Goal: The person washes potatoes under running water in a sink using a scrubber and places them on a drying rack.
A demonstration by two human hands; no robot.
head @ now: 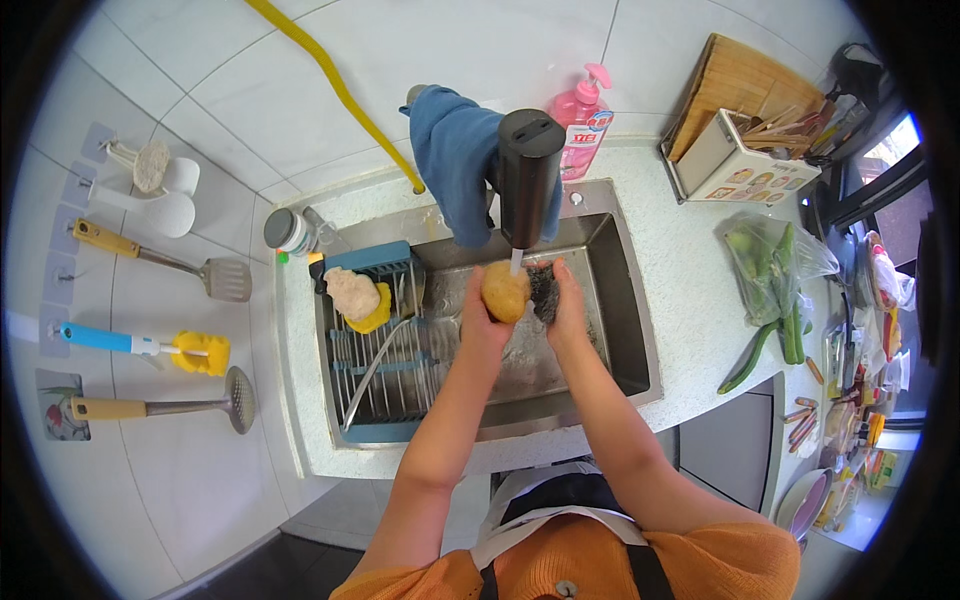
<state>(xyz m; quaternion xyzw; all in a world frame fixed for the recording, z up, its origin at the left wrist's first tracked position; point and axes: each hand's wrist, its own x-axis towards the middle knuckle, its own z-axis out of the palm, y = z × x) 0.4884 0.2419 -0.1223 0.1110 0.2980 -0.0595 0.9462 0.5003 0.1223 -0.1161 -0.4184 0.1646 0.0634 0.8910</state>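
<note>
Over the stainless steel sink, my left hand holds a potato from its left side. Water runs from the black faucet head onto the top of the potato. A dark steel wool scrubber is in my right hand, close against the potato's right side. Some fingers of both hands are hidden behind what they hold. A blue cloth is draped over the faucet's base.
A blue dish rack with a pale sponge spans the sink's left part. Behind the sink stands a pink soap bottle. On the right counter lie bagged green vegetables, near a utensil holder. Kitchen tools hang on the left wall.
</note>
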